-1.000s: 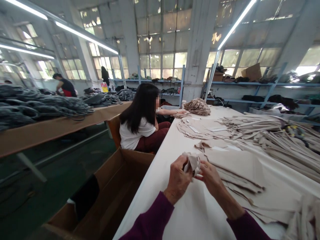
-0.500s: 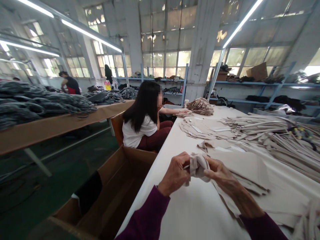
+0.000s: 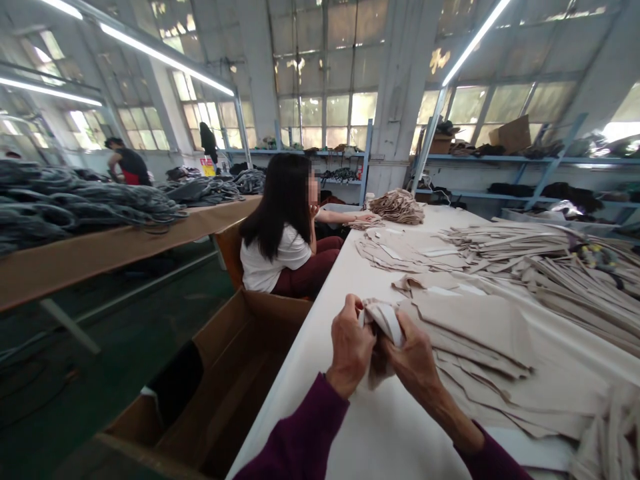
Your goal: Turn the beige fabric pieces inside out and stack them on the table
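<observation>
Bunched between my two hands is a beige piece of fabric with a pale band along its top, held above the white table. My left hand is closed on its left side, and my right hand grips the right side with the thumb pressed inward. The lower part of the cloth hangs loose below my fingers. Close by on the right, flat cut beige fabric panels lie in stacked layers.
An open cardboard box stands left of the table. A seated co-worker reaches onto the far end, beside a beige fabric bundle. Long fabric strips are piled at the right. Grey cloth covers another table.
My hands have turned the fabric and drawn closer together; the pale band now faces up. My right hand has moved left and its fingers have gone under the cloth. The view shifts slightly.
</observation>
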### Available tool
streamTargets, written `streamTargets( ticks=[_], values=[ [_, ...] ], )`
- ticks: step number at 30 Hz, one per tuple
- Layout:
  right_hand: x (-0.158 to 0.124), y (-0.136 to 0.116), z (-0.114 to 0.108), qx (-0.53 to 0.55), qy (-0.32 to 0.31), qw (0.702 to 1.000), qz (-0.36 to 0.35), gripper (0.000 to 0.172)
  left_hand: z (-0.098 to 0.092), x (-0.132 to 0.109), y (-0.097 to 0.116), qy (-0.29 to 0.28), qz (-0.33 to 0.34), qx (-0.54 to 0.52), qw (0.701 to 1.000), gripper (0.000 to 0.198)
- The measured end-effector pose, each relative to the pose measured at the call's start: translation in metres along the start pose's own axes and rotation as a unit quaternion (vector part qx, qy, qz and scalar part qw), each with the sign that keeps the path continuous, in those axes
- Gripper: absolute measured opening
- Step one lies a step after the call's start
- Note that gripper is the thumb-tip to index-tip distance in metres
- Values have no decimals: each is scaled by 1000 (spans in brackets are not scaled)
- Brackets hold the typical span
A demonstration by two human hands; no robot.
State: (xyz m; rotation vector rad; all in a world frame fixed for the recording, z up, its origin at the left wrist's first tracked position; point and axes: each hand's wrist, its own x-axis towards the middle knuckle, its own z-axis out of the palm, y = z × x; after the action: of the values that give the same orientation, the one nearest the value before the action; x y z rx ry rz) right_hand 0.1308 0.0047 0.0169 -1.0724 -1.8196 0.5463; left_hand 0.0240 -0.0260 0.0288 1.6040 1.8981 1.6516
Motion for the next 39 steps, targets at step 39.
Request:
streamTargets(
  ticks=[39],
  values=[
    [32, 20, -43, 75, -67, 993, 55, 35, 10, 2, -12, -79, 120, -19, 989, 11]
  ],
)
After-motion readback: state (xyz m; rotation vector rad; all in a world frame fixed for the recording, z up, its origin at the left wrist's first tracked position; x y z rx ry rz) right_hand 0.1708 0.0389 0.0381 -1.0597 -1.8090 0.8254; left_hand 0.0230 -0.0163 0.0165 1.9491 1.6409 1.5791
